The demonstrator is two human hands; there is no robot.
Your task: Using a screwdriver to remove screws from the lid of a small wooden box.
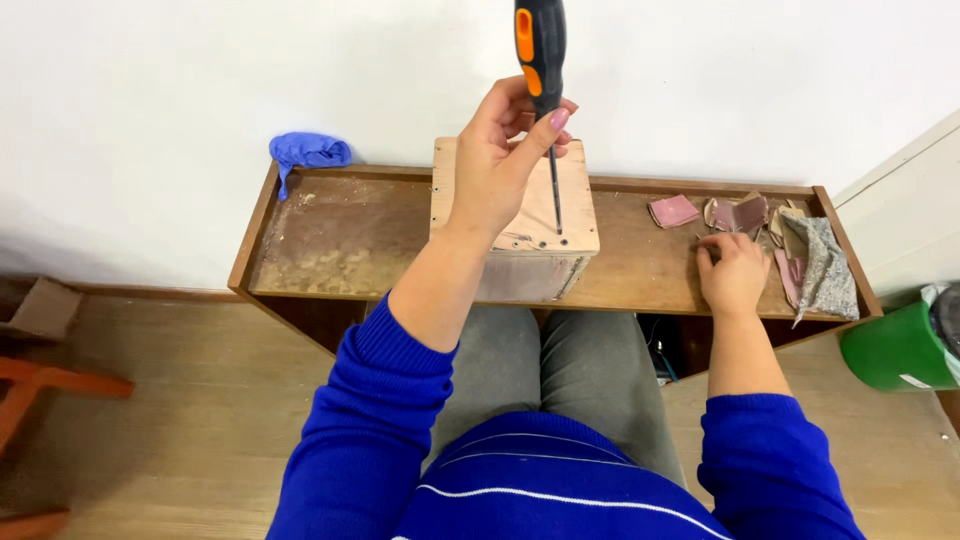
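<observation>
left grip clamped on screwdriver above wooden box, right grip apart on sandpaper scraps

The left hand pinches the shaft of a black-and-orange screwdriver, held upright with its tip on the top face of a wooden box. The box stands on a low wooden table. The right hand rests flat beside sandpaper scraps. A blue cloth lies at the table's far left corner.
</observation>
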